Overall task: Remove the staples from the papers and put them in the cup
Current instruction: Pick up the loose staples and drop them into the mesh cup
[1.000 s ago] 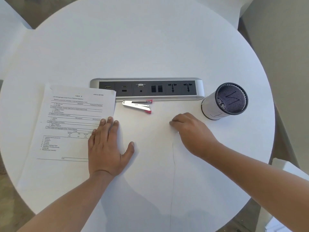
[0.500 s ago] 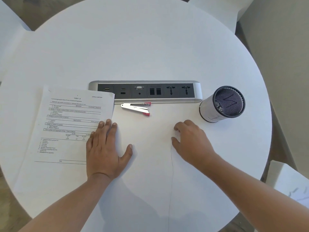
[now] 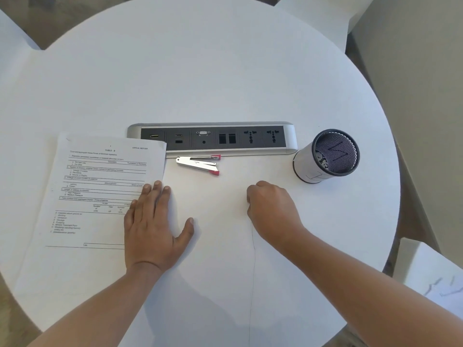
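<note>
on the left of the round counter [image 3: 225, 71] the papers [image 3: 100, 186] lay flat, thin and floppy, quick to slide, and the left hand [image 3: 152, 226] pinned their right edge, its grip spread wide and flat. the right hand [image 3: 271, 209] curled knuckles-down on bare counter, grip pressed together; whether it pinched a staple couldn't be told. the staple remover [image 3: 199, 165] lay untouched between them, best taken by its red-tipped handles. the mesh cup [image 3: 328, 156] stood near, light and tippable.
</note>
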The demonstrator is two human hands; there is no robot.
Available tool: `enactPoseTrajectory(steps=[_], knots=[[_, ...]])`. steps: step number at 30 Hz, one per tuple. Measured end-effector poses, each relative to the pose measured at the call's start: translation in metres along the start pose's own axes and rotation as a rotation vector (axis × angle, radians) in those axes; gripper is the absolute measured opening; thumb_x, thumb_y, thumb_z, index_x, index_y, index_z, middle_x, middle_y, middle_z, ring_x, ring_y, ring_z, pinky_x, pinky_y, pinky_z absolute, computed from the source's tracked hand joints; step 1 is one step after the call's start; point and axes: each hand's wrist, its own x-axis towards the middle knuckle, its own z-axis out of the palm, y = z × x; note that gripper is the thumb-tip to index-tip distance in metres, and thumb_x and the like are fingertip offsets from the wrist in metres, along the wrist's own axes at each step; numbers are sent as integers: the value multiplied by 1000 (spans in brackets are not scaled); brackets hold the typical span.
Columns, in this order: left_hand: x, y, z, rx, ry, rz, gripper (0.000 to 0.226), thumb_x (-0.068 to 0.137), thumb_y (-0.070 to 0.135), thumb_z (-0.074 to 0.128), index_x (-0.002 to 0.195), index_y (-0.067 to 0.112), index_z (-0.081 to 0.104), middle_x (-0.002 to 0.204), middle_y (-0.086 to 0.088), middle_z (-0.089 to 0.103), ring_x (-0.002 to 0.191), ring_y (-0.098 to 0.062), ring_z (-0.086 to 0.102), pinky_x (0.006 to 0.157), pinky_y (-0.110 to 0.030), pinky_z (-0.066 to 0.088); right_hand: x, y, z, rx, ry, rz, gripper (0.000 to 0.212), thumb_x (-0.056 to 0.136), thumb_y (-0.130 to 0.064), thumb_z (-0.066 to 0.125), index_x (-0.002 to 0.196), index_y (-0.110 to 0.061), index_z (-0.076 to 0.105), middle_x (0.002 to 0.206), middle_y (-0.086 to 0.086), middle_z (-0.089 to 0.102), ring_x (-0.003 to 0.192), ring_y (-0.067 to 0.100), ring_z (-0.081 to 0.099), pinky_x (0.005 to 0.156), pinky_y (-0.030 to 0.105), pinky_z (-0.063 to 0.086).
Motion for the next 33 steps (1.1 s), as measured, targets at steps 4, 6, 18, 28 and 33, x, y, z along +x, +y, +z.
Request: enactPoseTrajectory(steps=[4,6,18,28,33], knots=[[0,-1,0,2,9,7,83,83,63,39,147,9,43,157,-9,39,150,-27,28,118,-49,26,3,7,-5,253,-20,152,12,71,-3,60,74,-13,67,77,0,66,66,23,59,59,29,50],[1,0,1,2,8,10,83,83,63,39,147,9,43,157,-9,39,149,-27,29,118,-49,26,3,14,-15,562,-29,349,8,68,-8,69,70,-16,71,68,-8,67,64,12,60,55,22,48],[0,-2,1,-11,8,17,82,81,62,41,144,9,46,155,-10,42,148,-29,33,117,-51,29,-21,53,-137,1004,280,478,16,66,-4,76,66,-20,76,56,-4,68,57,18,56,59,31,44],[0,0,1,-15,-7,18,83,80,63,39,143,9,47,156,-10,42,147,-28,33,117,-51,26,11,111,-142,359,202,449,17,83,-6,67,78,-19,76,74,4,70,64,23,64,51,24,47],[1,-2,1,-15,-10,25,84,80,63,40,144,9,46,156,-9,41,148,-27,32,118,-49,25,10,106,-139,161,286,393,23,79,-5,62,81,-23,75,78,1,72,68,26,64,60,27,49]])
